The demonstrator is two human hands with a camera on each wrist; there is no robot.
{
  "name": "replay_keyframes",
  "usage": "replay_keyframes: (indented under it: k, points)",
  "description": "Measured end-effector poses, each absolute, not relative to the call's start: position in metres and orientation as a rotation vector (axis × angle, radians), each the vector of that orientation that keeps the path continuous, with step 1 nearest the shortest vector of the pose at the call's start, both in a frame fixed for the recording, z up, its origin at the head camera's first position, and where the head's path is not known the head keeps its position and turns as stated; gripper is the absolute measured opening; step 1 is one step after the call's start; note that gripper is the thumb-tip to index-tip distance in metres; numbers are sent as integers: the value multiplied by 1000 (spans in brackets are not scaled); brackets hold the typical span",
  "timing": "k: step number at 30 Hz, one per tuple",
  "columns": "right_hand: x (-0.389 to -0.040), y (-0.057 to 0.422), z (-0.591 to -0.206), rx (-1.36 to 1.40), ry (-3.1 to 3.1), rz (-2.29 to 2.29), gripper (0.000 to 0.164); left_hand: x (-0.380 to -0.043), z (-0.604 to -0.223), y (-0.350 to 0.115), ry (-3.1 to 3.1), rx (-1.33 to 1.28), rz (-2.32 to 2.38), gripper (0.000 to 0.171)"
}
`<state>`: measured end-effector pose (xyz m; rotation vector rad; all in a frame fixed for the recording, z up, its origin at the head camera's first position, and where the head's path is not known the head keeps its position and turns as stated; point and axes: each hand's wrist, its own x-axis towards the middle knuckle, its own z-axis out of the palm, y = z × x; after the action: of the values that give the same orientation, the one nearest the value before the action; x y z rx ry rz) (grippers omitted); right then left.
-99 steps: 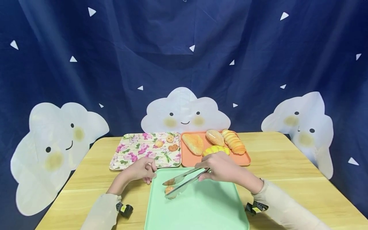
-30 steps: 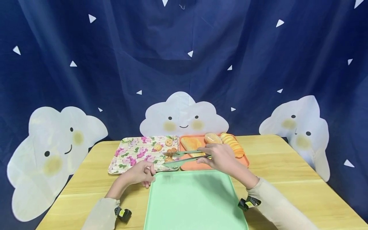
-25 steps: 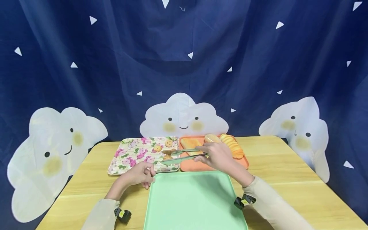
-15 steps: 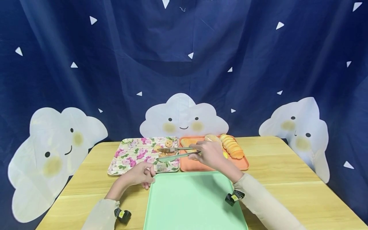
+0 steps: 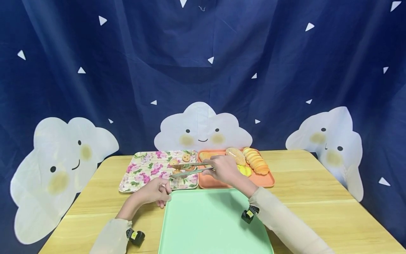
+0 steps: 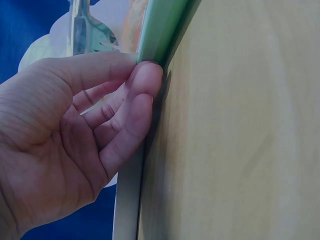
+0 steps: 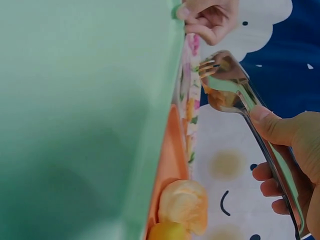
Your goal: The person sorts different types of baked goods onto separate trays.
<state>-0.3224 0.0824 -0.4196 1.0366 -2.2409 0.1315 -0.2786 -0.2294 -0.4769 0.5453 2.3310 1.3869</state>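
My right hand [image 5: 223, 169] grips metal tongs [image 5: 195, 171], which reach left over the floral tray [image 5: 136, 173]. A small brown piece of bread or cookie [image 5: 176, 171] shows between the tong tips, partly covered by the blades; the right wrist view shows an orange-brown piece [image 7: 213, 98] there too. Small cookies [image 5: 186, 157] lie beside the tips on that tray. My left hand [image 5: 153, 192] pinches the far left corner of the light green tray [image 5: 206, 222] between thumb and fingers; the left wrist view shows the fingertips at the tray's rim [image 6: 162, 30].
An orange tray [image 5: 209, 182] stands right of the floral one. It bears a sesame bun [image 5: 234, 155], a ridged loaf [image 5: 256, 162], a yellow bread [image 5: 244, 170] and another bread partly behind my right hand. The wooden table [image 5: 317, 197] ends at a dark blue curtain [image 5: 285, 70].
The tongs and the small brown piece have moved from over the green tray to the floral tray, then further left among the cookies. My left hand keeps its hold on the corner.
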Motion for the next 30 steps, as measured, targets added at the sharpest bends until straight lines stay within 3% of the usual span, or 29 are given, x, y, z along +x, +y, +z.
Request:
replay_keyframes:
  k: [9, 15, 22, 30]
  points:
    - [-328, 79, -430, 1027, -2293, 97, 31, -279, -476, -229, 2315, 551, 1403, 13]
    - [-328, 78, -434, 1013, -2324, 97, 40, -278, -475, -229, 2300, 536, 1423, 14]
    - [-331, 77, -439, 1028, -2313, 127, 28, -277, -473, -228, 2287, 540, 1452, 16]
    - [-333, 75, -442, 1016, -2346, 132, 29, -276, -471, -227, 2295, 516, 1450, 16]
